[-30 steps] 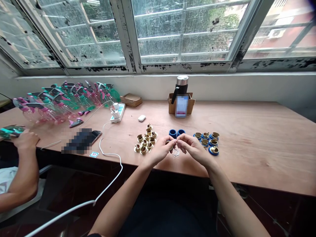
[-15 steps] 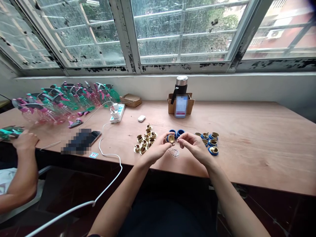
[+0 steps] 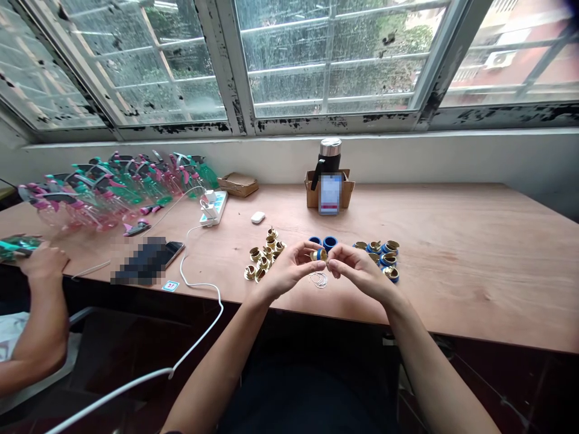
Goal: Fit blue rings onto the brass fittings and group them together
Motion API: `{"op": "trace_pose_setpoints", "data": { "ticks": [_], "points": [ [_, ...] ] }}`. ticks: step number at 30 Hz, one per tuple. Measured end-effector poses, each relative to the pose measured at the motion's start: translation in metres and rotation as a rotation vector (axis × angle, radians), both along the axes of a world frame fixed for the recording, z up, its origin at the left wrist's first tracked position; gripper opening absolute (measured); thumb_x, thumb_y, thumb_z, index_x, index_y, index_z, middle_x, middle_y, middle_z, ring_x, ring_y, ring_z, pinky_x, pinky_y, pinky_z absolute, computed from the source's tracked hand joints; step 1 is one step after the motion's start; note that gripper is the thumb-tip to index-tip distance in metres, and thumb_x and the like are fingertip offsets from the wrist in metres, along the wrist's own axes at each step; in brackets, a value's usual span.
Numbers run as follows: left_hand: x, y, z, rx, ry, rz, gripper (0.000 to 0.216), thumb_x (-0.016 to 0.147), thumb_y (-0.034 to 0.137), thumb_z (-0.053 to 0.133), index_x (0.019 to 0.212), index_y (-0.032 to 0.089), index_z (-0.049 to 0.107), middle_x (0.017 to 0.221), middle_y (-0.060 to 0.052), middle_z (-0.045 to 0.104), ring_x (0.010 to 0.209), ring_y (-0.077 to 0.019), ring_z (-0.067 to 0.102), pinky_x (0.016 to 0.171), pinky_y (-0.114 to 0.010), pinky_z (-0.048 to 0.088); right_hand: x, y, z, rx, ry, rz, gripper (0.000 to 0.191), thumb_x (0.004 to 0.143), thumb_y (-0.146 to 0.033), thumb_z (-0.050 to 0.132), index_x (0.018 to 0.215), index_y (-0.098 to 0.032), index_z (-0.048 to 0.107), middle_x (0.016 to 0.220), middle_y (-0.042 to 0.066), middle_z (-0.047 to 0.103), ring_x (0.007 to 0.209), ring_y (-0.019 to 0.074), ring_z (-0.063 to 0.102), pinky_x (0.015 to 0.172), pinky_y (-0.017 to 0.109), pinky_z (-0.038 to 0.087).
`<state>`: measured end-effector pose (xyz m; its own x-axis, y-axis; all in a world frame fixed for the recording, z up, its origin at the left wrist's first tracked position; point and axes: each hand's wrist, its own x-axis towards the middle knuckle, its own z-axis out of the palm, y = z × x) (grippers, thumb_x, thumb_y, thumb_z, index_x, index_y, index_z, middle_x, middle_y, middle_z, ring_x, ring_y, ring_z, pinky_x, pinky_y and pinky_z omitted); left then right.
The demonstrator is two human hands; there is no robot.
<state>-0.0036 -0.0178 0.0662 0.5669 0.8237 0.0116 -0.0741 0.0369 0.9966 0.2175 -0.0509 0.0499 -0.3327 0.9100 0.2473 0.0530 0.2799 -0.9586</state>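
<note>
My left hand (image 3: 289, 268) pinches a small blue ring with a brass cup (image 3: 320, 254) set in it, held just above the wooden table (image 3: 474, 253). Right beside that piece, my right hand (image 3: 357, 269) has its fingertips pinched together, and what they hold is too small to make out. Thin wire rings (image 3: 319, 279) lie on the table under my hands. A cluster of loose brass cups (image 3: 265, 256) sits to the left, two empty blue rings (image 3: 325, 242) lie just behind my hands, and several fitted blue-and-brass pieces (image 3: 382, 256) lie to the right.
Another person's hand (image 3: 43, 262) rests at the table's left edge beside a heap of pink and green plastic items (image 3: 113, 187). A phone (image 3: 147, 259), a white power strip (image 3: 215, 207) with a cable, an earbud case (image 3: 257, 217), and a cardboard box with a flask (image 3: 329, 181) stand behind.
My left hand has lifted and turned the blue ring with the brass cup toward my right fingertips. The view has shifted slightly down; the other person's hand stays put.
</note>
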Motion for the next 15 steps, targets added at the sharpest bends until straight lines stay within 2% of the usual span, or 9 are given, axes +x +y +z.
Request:
{"op": "trace_pose_setpoints", "data": {
  "ticks": [7,15],
  "points": [
    [-0.0003,0.0008,0.0017,0.011,0.012,-0.034,0.052,0.080,0.038,0.093,0.121,0.015,0.069,0.097,-0.007,0.076,0.092,-0.0189,0.072,0.088,-0.034,0.055,0.0017,-0.0004,0.0013,-0.008,0.012,0.015,0.025,0.104,-0.044,0.069,0.096,-0.021,0.066,0.082,0.001,0.059,0.075,0.0154,0.055,0.070,0.030,0.047],
    [0.0001,-0.0008,0.0031,-0.002,-0.027,-0.009,0.053,0.076,0.034,0.096,0.118,0.016,0.069,0.103,-0.008,0.076,0.097,-0.0192,0.073,0.091,-0.034,0.056,-0.0012,0.0008,0.0006,0.083,0.003,-0.042,0.025,0.102,-0.042,0.070,0.093,-0.020,0.065,0.079,0.000,0.058,0.071,0.0143,0.053,0.065,0.028,0.045]
  ]
}}
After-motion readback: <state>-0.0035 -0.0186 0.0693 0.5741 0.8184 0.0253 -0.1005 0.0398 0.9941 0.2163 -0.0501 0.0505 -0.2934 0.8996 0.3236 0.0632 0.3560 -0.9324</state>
